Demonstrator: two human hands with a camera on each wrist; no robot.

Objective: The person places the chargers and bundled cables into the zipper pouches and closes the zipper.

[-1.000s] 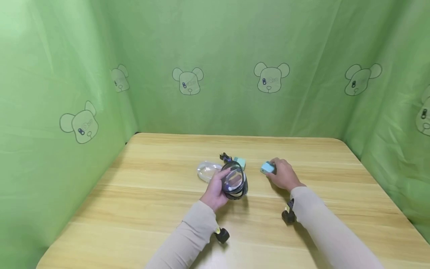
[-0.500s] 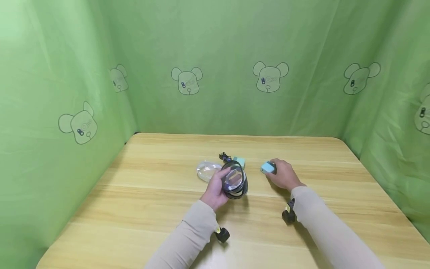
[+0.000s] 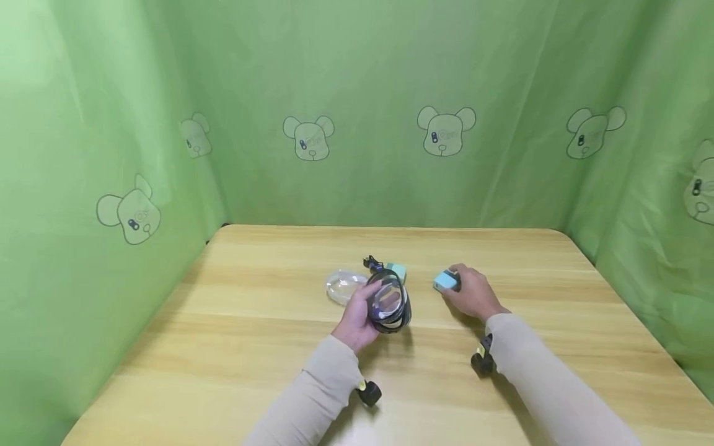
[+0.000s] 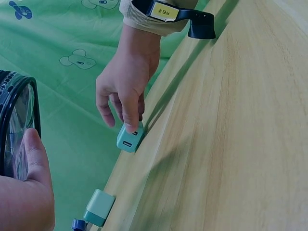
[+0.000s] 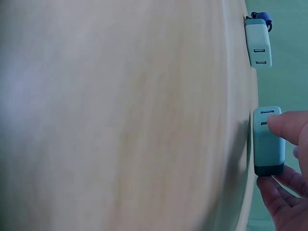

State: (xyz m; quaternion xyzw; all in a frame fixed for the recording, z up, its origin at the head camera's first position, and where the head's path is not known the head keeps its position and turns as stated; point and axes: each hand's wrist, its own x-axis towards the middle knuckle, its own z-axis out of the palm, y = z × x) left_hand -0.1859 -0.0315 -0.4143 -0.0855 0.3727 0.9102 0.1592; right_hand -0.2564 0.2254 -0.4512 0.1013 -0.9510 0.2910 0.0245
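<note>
My left hand [image 3: 358, 316] holds a rounded clear pouch [image 4: 18, 120] with black edging, the thumb lying against its see-through side. What is inside the pouch is hard to make out. My right hand [image 3: 473, 292] pinches a teal USB charger [image 5: 268, 142] between thumb and fingers, low over the table, with two ports showing. Whether that charger touches the wood I cannot tell. A second teal USB charger [image 3: 397, 271] lies on the table just beyond the pouch, partly hidden by it in the head view.
Left of the pouch lies a clear, rounded see-through item [image 3: 343, 287]. A bundled black cable with a blue tie [image 3: 372, 264] sits beside the second charger. The wooden table [image 3: 251, 347] is enclosed by a green curtain [image 3: 368, 186] at the back and sides.
The head view has tilted very slightly. Both hands keep their holds and stay nearly in place; the pouch turns a little in the left hand.
</note>
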